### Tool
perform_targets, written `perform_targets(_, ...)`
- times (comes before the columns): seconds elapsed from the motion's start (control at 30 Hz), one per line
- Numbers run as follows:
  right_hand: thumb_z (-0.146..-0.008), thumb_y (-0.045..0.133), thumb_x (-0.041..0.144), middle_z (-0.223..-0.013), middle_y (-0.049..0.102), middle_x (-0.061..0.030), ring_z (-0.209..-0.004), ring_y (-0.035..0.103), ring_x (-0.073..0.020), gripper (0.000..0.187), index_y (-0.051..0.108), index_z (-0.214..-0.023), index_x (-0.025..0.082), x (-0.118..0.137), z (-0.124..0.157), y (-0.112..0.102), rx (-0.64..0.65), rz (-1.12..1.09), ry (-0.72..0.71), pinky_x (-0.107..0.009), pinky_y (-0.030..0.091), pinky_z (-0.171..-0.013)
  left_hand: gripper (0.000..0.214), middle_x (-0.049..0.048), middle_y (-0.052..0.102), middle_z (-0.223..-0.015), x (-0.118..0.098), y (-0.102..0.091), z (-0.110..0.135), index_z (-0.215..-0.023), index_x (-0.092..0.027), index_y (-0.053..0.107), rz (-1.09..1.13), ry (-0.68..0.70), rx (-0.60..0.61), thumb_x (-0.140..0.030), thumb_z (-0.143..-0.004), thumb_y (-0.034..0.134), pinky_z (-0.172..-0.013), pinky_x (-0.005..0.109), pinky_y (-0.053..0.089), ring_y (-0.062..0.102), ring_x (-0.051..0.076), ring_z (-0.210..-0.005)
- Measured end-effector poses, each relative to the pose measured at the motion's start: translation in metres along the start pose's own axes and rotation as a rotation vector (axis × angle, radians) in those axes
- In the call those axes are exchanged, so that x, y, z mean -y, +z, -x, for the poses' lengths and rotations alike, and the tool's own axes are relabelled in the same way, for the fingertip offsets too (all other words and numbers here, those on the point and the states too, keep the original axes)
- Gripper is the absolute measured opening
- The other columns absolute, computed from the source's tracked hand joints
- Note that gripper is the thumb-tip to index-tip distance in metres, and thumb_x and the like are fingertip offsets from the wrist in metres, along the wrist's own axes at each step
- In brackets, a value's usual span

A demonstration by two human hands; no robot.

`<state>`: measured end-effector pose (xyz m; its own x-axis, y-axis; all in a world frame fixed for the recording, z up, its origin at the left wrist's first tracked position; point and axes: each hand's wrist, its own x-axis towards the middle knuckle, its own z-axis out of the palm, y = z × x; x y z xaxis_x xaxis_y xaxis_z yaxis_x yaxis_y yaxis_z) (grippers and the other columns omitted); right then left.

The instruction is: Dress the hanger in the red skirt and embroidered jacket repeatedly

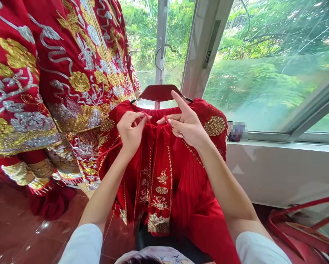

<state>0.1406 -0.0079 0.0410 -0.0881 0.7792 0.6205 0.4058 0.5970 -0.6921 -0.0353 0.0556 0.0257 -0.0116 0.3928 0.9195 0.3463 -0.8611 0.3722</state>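
A red pleated skirt with gold embroidery hangs from a dark red hanger in front of me. My left hand is closed, pinching a thin red drawstring at the skirt's waistband. My right hand also pinches the red string at the waistband with thumb and middle fingers, its index finger pointing up toward the hanger. Both hands sit close together at the top centre of the skirt.
A red robe with heavy gold and silver embroidery hangs at the left, touching the skirt. Large windows with green trees beyond fill the back. A white sill runs right; red hangers lie at the lower right. The floor is dark red tile.
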Motion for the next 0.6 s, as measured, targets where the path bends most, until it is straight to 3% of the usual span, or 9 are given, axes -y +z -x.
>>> perform_targets(0.13, -0.09, 0.046, 0.027, -0.117, 0.068, -0.0068, -0.06, 0.058, -0.0118, 0.072, 0.013, -0.154, 0.029, -0.002, -0.002, 0.021, -0.105, 0.108, -0.065, -0.028, 0.052, -0.053, 0.019, -0.0017, 0.057, -0.06, -0.008, 0.007, 0.002, -0.065, -0.017, 0.066, 0.391, -0.189, 0.309, -0.033, -0.075, 0.071, -0.052, 0.025, 0.035, 0.044, 0.009, -0.053)
perform_targets(0.23, -0.091, 0.045, 0.025, -0.122, 0.066, -0.0066, -0.079, 0.065, -0.0155, 0.067, 0.02, -0.153, 0.03, -0.006, 0.001, 0.029, -0.095, 0.244, -0.14, -0.03, 0.055, -0.068, 0.016, -0.0007, 0.06, -0.062, -0.004, 0.005, 0.004, -0.066, -0.016, 0.066, 0.466, -0.275, 0.355, -0.029, -0.072, 0.072, -0.057, 0.026, 0.039, 0.049, 0.01, -0.057)
perform_targets(0.37, -0.093, 0.039, 0.023, -0.128, 0.062, -0.0069, -0.092, 0.066, -0.0189, 0.06, 0.025, -0.151, 0.03, -0.014, 0.003, 0.033, -0.094, 0.393, -0.166, -0.032, 0.055, -0.074, 0.01, 0.0019, 0.066, -0.073, 0.003, 0.003, 0.007, -0.072, -0.014, 0.066, 0.449, -0.266, 0.398, -0.025, -0.074, 0.068, -0.065, 0.026, 0.043, 0.056, 0.012, -0.066)
perform_targets(0.5, -0.093, 0.04, 0.024, -0.117, 0.067, -0.0068, -0.086, 0.065, -0.0186, 0.062, 0.022, -0.152, 0.029, -0.024, 0.003, 0.031, -0.094, 0.402, -0.238, -0.035, 0.055, -0.078, 0.005, -0.0012, 0.059, -0.069, 0.003, 0.001, 0.009, -0.075, -0.016, 0.06, 0.323, -0.219, 0.485, -0.019, -0.078, 0.06, -0.06, 0.024, 0.04, 0.05, 0.01, -0.062)
perform_targets(0.6, -0.09, 0.045, 0.023, -0.111, 0.069, -0.0071, -0.078, 0.063, -0.0183, 0.066, 0.022, -0.152, 0.028, -0.027, 0.002, 0.03, -0.116, 0.41, -0.226, -0.035, 0.055, -0.075, 0.004, 0.0, 0.057, -0.08, -0.001, 0.0, 0.012, -0.076, -0.017, 0.057, 0.222, -0.12, 0.49, -0.016, -0.08, 0.056, -0.064, 0.024, 0.041, 0.05, 0.011, -0.069)
